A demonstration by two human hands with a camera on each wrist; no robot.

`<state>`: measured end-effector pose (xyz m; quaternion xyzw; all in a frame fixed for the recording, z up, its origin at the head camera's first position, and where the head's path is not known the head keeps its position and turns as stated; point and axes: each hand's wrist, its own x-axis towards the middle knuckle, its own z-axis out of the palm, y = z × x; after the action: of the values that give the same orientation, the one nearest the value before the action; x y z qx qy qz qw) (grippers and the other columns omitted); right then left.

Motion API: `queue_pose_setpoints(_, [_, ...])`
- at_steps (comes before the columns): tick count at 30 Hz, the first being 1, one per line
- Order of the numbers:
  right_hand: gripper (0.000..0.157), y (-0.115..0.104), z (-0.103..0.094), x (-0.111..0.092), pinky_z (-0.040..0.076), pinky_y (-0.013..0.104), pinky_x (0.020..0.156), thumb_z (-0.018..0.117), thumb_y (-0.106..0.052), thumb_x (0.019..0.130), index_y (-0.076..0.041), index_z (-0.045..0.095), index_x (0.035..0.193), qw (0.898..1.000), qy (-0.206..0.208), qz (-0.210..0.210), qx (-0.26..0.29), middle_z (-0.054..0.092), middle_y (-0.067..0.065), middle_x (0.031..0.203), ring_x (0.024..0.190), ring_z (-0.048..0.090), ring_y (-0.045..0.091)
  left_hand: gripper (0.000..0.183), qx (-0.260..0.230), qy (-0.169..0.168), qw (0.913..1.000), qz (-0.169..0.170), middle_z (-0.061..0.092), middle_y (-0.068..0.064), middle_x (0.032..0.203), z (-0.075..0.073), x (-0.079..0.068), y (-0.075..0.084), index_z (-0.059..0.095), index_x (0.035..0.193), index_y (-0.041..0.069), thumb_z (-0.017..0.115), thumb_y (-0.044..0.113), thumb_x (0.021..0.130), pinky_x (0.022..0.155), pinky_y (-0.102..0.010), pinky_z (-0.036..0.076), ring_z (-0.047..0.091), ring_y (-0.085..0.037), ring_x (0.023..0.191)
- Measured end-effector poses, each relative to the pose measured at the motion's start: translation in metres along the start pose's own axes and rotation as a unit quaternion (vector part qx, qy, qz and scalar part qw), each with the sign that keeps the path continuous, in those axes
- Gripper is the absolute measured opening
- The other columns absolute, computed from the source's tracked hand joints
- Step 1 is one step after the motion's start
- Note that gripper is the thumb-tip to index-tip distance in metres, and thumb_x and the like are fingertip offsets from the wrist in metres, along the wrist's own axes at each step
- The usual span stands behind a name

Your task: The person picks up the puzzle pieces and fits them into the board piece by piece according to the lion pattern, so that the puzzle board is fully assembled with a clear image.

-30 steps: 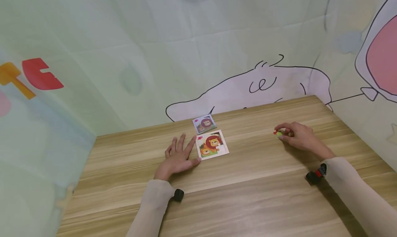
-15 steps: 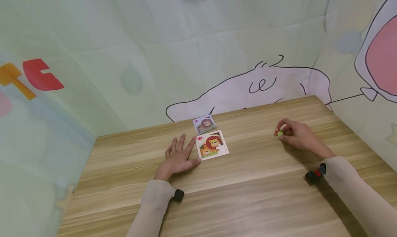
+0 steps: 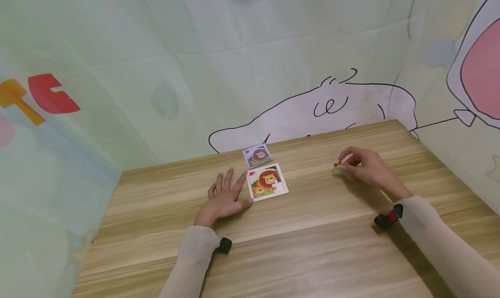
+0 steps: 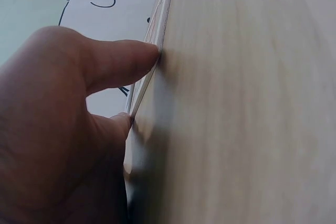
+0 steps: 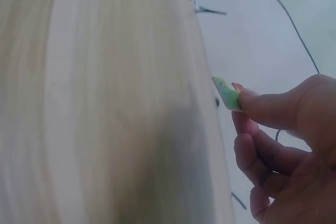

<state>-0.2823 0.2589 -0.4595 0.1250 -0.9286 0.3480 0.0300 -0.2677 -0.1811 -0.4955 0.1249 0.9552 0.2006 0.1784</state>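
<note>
A square lion jigsaw puzzle [image 3: 262, 189] in a white frame lies on the wooden table, with a blank white gap at its lower right. My left hand [image 3: 224, 198] rests flat beside it, fingers spread, thumb and index finger touching the frame's left edge. In the left wrist view the thumb [image 4: 126, 61] presses at the frame's side. To the right, my right hand [image 3: 369, 165] pinches a green and red puzzle piece [image 3: 338, 169] between thumb and fingers, raised over the table. The right wrist view shows the green puzzle piece [image 5: 227, 94] tilted at the thumb tip.
Behind the puzzle lies a smaller lion picture card [image 3: 257, 156], close to the frame's far edge. The wooden table [image 3: 304, 246] ends at a printed cloth backdrop [image 3: 175, 72] at the back and sides. A black wrist camera [image 3: 225, 245] sits on the left wrist.
My right hand has moved left with the puzzle piece, which has turned in its fingers. The left hand and the puzzle frame have stayed in place.
</note>
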Motion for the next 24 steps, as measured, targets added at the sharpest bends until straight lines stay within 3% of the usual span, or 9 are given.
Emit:
queue_pose_setpoints(17, [0.015, -0.043, 0.041, 0.023, 0.05, 0.029, 0.069, 0.076, -0.008, 0.098, -0.008, 0.073, 0.112, 0.995, -0.053, -0.008, 0.08, 0.081, 0.014, 0.098, 0.082, 0.067, 0.018, 0.093, 0.0, 0.002, 1.0, 0.0, -0.019, -0.013, 0.182, 0.001, 0.0, 0.0, 0.004, 0.174, 0.032, 0.054, 0.061, 0.101, 0.127, -0.076, -0.002, -0.024, -0.048, 0.165])
queue_pose_setpoints(24, [0.013, -0.064, 0.059, 0.032, 0.051, 0.032, 0.07, 0.076, -0.01, 0.099, -0.013, 0.074, 0.112, 0.994, -0.071, 0.008, 0.085, 0.079, 0.012, 0.098, 0.083, 0.066, 0.021, 0.093, 0.0, 0.0, 1.0, 0.0, -0.02, -0.013, 0.181, 0.0, -0.001, 0.001, 0.003, 0.174, 0.033, 0.054, 0.061, 0.101, 0.127, -0.075, -0.002, -0.025, -0.048, 0.165])
